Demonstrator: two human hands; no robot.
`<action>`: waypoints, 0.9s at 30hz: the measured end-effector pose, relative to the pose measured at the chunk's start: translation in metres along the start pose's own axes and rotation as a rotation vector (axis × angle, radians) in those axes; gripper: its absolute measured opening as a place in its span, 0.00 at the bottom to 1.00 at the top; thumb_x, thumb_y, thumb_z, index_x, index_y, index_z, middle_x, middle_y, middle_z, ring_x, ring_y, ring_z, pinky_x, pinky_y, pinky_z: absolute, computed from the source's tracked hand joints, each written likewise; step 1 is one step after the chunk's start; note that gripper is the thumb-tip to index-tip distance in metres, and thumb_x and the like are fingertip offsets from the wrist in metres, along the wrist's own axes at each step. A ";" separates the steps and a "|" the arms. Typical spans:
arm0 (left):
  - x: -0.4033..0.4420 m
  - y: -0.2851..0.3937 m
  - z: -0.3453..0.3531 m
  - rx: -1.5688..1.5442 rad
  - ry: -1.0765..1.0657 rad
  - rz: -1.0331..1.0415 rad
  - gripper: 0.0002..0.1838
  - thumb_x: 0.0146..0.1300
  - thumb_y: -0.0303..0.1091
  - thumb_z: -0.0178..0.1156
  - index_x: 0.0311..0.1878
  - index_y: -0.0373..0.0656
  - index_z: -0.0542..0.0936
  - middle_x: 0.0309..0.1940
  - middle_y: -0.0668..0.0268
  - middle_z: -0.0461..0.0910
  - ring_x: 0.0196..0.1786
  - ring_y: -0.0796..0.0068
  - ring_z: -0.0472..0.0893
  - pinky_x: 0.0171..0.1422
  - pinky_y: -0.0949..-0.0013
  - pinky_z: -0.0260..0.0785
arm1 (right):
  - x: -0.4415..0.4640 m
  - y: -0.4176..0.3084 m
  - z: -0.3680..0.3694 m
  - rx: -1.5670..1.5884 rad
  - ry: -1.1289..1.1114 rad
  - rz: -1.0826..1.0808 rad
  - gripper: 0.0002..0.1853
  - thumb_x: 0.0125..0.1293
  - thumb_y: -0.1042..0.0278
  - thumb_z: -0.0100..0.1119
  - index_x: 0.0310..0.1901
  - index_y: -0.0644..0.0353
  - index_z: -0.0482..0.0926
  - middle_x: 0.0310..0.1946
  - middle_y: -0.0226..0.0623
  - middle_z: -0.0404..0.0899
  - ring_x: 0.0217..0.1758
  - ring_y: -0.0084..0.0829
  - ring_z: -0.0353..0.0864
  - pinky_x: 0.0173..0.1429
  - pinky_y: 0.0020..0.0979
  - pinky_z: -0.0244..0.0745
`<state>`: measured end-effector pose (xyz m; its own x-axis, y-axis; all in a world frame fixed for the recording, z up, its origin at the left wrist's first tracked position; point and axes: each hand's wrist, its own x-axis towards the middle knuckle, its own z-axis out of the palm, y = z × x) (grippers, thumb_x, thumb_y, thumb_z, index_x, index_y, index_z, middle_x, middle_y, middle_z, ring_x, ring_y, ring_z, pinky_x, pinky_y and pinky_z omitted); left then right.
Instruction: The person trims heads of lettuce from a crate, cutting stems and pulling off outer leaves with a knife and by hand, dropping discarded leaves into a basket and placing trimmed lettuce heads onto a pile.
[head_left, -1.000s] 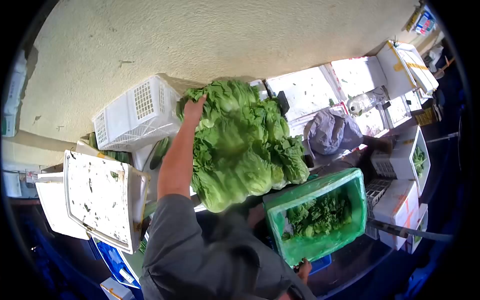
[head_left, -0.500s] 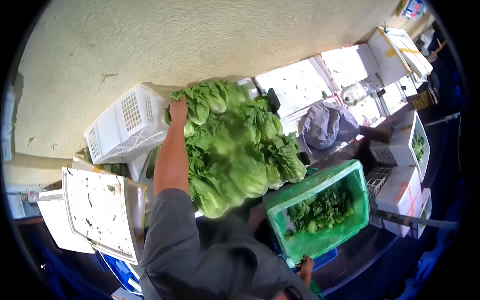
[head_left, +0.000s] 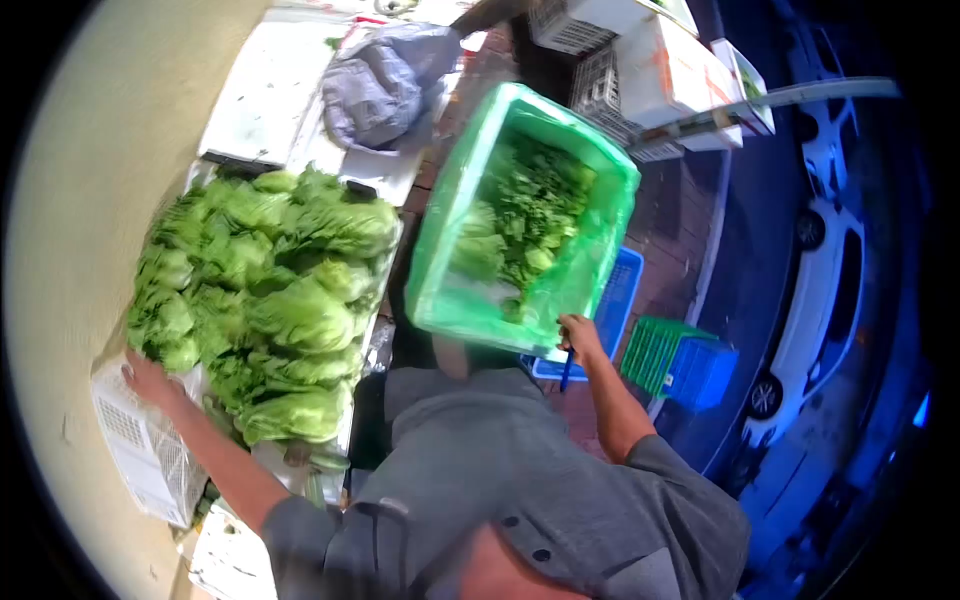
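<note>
My left hand is at the wall-side end of a pile of leafy lettuce, beside a white plastic basket. Its fingers look apart and hold nothing that I can see; they are slightly blurred. My right hand is closed at the near corner of a crate lined with green plastic. A slim blue handle sticks out below those fingers; its other end is hidden. Inside the crate lie loose green leaves and a paler lettuce at the left.
Blue and green baskets stand on the brick pavement to the right. A grey plastic bag lies on white foam boxes beyond the lettuce. Stacked white boxes and a pale pole are at upper right. A white car stands on the road.
My view has swung right, so the pile now appears at the left and the crate nearer the middle. My left hand has moved off the leaves it was touching, to the basket side.
</note>
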<state>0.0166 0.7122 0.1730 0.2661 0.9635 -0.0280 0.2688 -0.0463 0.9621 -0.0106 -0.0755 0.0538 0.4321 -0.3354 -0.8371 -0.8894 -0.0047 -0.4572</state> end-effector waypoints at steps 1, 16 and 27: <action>-0.027 0.009 -0.001 -0.027 0.028 0.124 0.24 0.76 0.33 0.44 0.73 0.39 0.61 0.62 0.48 0.74 0.60 0.54 0.77 0.67 0.56 0.70 | 0.005 -0.002 0.002 0.037 -0.002 0.019 0.14 0.69 0.61 0.57 0.46 0.66 0.77 0.25 0.33 0.72 0.16 0.24 0.67 0.28 0.36 0.74; -0.495 -0.134 0.329 0.275 -1.454 -0.429 0.28 0.69 0.45 0.61 0.64 0.35 0.72 0.52 0.59 0.81 0.48 0.71 0.80 0.47 0.70 0.73 | 0.050 -0.029 -0.021 0.140 -0.104 -0.083 0.15 0.70 0.58 0.57 0.46 0.63 0.78 0.25 0.32 0.73 0.19 0.23 0.68 0.28 0.30 0.72; -0.525 -0.257 0.571 0.366 -0.651 -0.343 0.48 0.56 0.61 0.67 0.63 0.23 0.69 0.60 0.41 0.75 0.62 0.45 0.76 0.65 0.52 0.68 | 0.014 0.141 -0.109 0.238 -0.018 0.068 0.12 0.71 0.59 0.58 0.41 0.60 0.78 0.21 0.28 0.72 0.23 0.21 0.70 0.26 0.29 0.68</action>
<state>0.3367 0.0678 -0.2142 0.5672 0.5995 -0.5647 0.6881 0.0318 0.7249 -0.1465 -0.1832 0.0101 0.3773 -0.3103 -0.8725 -0.8571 0.2399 -0.4559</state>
